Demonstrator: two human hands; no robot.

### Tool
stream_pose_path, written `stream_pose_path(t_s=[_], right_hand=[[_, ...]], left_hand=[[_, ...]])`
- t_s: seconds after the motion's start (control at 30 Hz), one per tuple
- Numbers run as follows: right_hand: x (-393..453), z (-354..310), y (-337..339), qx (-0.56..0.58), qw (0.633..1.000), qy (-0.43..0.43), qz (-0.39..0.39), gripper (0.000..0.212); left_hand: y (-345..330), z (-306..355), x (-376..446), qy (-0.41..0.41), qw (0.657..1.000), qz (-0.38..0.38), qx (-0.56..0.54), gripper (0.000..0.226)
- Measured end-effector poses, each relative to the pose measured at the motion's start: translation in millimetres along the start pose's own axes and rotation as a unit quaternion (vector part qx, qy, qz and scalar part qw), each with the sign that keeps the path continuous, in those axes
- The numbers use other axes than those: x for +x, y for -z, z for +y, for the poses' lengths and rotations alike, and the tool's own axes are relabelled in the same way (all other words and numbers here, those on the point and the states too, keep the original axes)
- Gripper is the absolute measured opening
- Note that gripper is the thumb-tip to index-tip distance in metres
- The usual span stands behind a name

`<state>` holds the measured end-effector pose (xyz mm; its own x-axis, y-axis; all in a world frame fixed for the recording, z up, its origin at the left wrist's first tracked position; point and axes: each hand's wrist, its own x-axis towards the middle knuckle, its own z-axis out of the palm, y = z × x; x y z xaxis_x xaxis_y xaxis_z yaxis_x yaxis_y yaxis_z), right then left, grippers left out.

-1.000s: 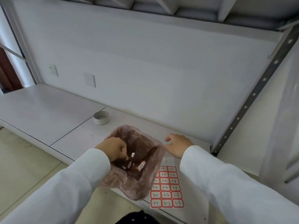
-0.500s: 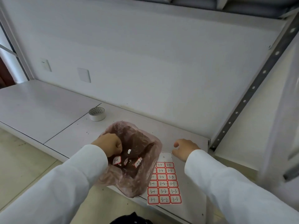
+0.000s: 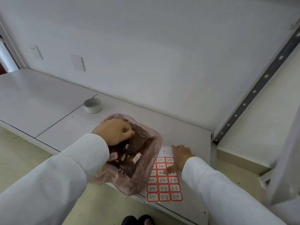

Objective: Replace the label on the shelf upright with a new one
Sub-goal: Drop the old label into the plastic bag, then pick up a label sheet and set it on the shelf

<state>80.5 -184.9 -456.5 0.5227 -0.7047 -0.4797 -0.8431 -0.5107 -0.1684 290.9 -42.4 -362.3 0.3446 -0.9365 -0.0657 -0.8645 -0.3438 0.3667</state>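
Observation:
A sheet of red-bordered labels (image 3: pixel 164 187) lies flat at the shelf's front edge, marked 3-1, 3-2, 3-3. My right hand (image 3: pixel 179 158) rests on its upper part, fingers spread, thumb on a label. A pink plastic bag (image 3: pixel 142 161) sits left of the sheet, holding several peeled-off labels. My left hand (image 3: pixel 115 131) is at the bag's mouth, fingers curled at its rim; whether it grips the rim I cannot tell. The grey perforated shelf upright (image 3: pixel 258 85) slants up at the right.
A roll of white tape (image 3: pixel 93 105) stands on the white shelf board (image 3: pixel 65 120) behind the bag. A wall with two sockets runs along the back. Beige floor and my dark shoes (image 3: pixel 138 220) lie below the shelf's front edge.
My right hand moved from the shelf behind the sheet down onto the label sheet. My left hand rose from inside the bag to its rim.

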Motion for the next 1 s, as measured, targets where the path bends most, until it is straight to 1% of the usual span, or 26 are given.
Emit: stream_pose_path(t_s=[0.1,0.27,0.33,0.43,0.53,0.57,0.63,0.67,0.77,0.87,0.97,1.0], right_hand=[[7.9,0.0,-5.6,-0.012,1.000,0.019,-0.005,0.114],[14.9,4.5,-20.8,-0.059,0.997,0.042,0.010,0.113],[13.1,4.8,-19.8,-0.079,0.995,0.058,0.026,0.108],[3.1,0.4,-16.9,-0.079,0.994,0.066,0.047,0.091],[-6.1,-1.7,-20.4,-0.038,0.996,0.042,0.067,0.067],[-9.6,-1.3,-19.4,-0.014,0.997,0.032,0.063,0.057],[-18.6,0.3,-12.5,0.058,0.997,0.003,0.048,0.037],[-24.1,1.5,-6.8,0.095,0.994,-0.013,0.048,0.032],[-42.1,1.1,16.8,0.180,0.979,-0.038,0.088,0.033],[-64.0,-7.7,47.6,0.227,0.962,-0.022,0.152,0.037],[-90.9,-18.3,74.8,0.257,0.941,0.017,0.220,0.044],[-101.3,-20.7,83.6,0.274,0.930,0.031,0.241,0.045]], left_hand=[[-3.2,2.3,-0.6,-0.001,1.000,-0.004,0.013,0.028],[-7.3,-1.8,1.2,0.005,1.000,-0.001,0.002,0.033],[-7.1,-1.3,1.7,0.010,1.000,0.004,0.002,0.037],[-4.1,2.0,0.6,0.010,1.000,0.004,0.005,0.035],[2.9,8.6,-4.2,0.008,1.000,0.006,0.010,0.032],[6.9,11.9,-6.8,0.007,1.000,0.014,0.015,0.029],[17.4,18.9,-13.1,0.007,1.000,0.025,0.017,0.026],[23.0,22.2,-15.9,0.009,1.000,0.026,0.012,0.024],[41.1,34.7,-23.4,0.018,0.999,0.026,-0.003,0.018],[55.8,57.7,-26.7,0.016,0.999,0.018,-0.024,0.015],[58.0,90.7,-29.8,0.009,0.999,0.004,-0.050,0.024],[55.2,102.5,-31.3,0.011,0.998,0.003,-0.055,0.030]])
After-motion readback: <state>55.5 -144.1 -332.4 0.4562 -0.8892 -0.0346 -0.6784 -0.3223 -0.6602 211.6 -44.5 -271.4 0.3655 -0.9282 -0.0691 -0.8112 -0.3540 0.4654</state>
